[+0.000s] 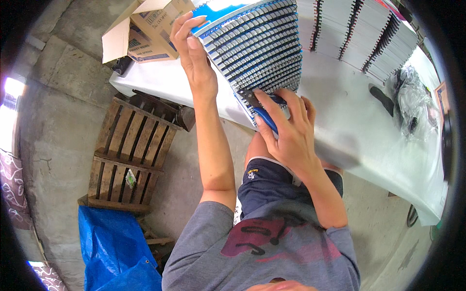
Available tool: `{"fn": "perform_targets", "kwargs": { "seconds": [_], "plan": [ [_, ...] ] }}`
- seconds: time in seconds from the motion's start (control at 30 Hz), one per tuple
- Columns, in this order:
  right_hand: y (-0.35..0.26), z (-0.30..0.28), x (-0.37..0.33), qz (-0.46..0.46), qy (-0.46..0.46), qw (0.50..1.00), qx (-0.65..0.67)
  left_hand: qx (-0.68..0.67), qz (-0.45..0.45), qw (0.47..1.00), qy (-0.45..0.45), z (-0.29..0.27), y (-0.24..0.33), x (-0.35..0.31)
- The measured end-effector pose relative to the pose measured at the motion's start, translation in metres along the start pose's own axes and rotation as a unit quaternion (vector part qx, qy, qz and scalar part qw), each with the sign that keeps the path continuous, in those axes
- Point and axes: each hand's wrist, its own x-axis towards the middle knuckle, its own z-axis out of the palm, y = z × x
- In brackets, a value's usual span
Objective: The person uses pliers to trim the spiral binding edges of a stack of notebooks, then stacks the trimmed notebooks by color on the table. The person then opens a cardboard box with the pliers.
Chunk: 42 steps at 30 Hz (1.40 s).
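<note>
Though aslant, cutters (263,118) within right fingers (272,110)

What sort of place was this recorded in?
Probably a bookbinding workspace: coil-bound books are stacked on a white-covered table, the right hand holds blue-handled cutters at their bindings, and below are a slatted wooden pallet and concrete floor.

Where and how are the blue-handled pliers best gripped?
Probably by the blue handles, coming from the person's right and near side: the pliers' dark head points left and away, by the notebooks, while the handles splay back toward the right hand, which holds them.
</note>
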Motion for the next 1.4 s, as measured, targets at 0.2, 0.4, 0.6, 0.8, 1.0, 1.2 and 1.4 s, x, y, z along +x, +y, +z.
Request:
{"fn": "perform_targets", "kwargs": {
  "seconds": [0.2, 0.4, 0.6, 0.8, 1.0, 1.2, 1.4],
  "plan": [
    [-0.004, 0.003, -0.003, 0.026, -0.025, 0.998, 0.058, -0.061, -0.052, 0.996, 0.027, 0.006, 0.008, -0.001],
    [-0.006, -0.005, 0.001, 0.327, -0.184, 0.757, 0.535, -0.063, -0.026, 0.998, 0.019, 0.004, 0.003, -0.001],
    [-0.003, -0.002, -0.004, 0.173, -0.096, 0.937, 0.288, -0.069, -0.043, 0.997, 0.017, 0.003, 0.005, -0.001],
    [0.001, 0.002, -0.013, 0.017, -0.002, 1.0, -0.01, -0.063, -0.041, 0.997, 0.022, 0.005, 0.005, 0.001],
    [0.0, 0.002, -0.01, 0.017, -0.04, 0.999, -0.003, -0.057, -0.038, 0.998, 0.018, 0.004, 0.006, 0.001],
    [-0.003, -0.003, -0.004, 0.229, -0.155, 0.902, 0.332, -0.071, -0.05, 0.996, 0.02, 0.004, 0.006, 0.0],
    [0.001, -0.009, -0.002, 0.283, -0.165, 0.84, 0.432, -0.04, -0.034, 0.998, 0.019, 0.007, 0.007, 0.001]
  ]
}}
